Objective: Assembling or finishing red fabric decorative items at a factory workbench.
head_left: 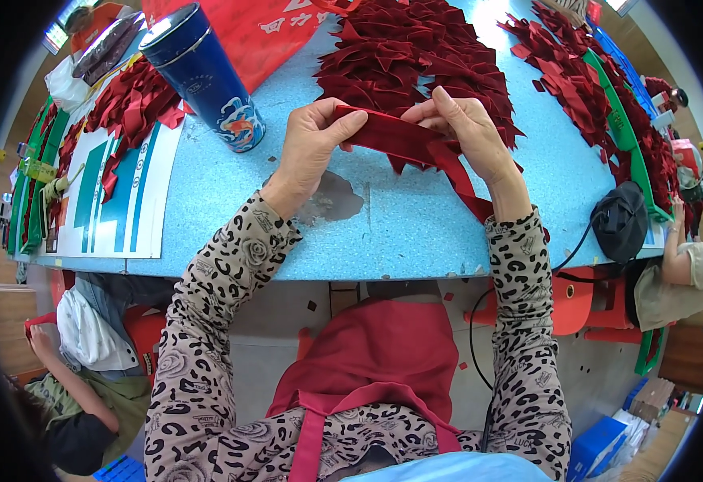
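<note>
A dark red velvet ribbon (395, 138) stretches between my two hands above the blue table. My left hand (311, 140) pinches its left end, thumb on top. My right hand (468, 136) holds the ribbon farther along with bent fingers; the exact grip is partly hidden. From there a loose length drops past my right wrist toward the table edge. Just beyond my hands lies a wide pile of dark red velvet bows or pointed pieces (403, 56). A blue tumbler (203, 80) with a fish and wave picture stands to the left of my left hand.
The light blue table (287, 241) has worn patches. A red bag (275, 40) lies behind the tumbler. Printed white-green sheets (146, 201) and red pieces are at left. A black pouch (620, 221) with a cord sits at right by a green rail (616, 120). People sit at both sides.
</note>
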{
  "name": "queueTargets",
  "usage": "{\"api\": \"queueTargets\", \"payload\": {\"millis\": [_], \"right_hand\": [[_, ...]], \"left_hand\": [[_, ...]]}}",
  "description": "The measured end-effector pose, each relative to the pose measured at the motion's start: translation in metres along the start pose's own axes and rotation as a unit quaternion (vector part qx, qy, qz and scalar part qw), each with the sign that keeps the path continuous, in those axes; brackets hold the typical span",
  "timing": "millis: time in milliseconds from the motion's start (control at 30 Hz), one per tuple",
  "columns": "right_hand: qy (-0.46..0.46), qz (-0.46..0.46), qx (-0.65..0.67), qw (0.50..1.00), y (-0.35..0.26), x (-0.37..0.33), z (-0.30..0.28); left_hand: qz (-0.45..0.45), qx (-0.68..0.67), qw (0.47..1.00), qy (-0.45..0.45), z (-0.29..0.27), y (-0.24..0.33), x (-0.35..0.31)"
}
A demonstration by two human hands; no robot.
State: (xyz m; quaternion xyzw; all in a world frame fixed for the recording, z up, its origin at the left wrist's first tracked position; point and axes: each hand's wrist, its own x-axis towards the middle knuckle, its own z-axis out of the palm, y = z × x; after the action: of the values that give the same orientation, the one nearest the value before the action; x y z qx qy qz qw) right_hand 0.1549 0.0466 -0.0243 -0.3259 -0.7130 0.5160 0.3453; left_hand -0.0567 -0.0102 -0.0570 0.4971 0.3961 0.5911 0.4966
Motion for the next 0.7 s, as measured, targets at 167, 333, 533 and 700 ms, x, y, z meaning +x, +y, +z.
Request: {"api": "queueTargets", "payload": {"millis": [167, 333, 533, 700], "right_hand": [[-0.018, -0.064, -0.024, 0.997, 0.005, 0.002, 0.001], [-0.048, -0.024, -0.075, 0.996, 0.001, -0.003, 0.008], [-0.027, -0.092, -0.119, 0.988, 0.004, -0.001, 0.012], [-0.027, -0.115, -0.143, 0.983, 0.007, 0.001, 0.015]], "left_hand": [[0.003, 0.004, 1.0, -0.019, 0.0, -0.002, 0.001], [0.013, 0.021, 0.999, -0.022, 0.001, -0.002, 0.001], [0.034, 0.041, 0.998, -0.036, -0.001, 0.002, 0.001], [-0.019, 0.02, 0.998, -0.05, 0.007, 0.007, 0.0]]}}
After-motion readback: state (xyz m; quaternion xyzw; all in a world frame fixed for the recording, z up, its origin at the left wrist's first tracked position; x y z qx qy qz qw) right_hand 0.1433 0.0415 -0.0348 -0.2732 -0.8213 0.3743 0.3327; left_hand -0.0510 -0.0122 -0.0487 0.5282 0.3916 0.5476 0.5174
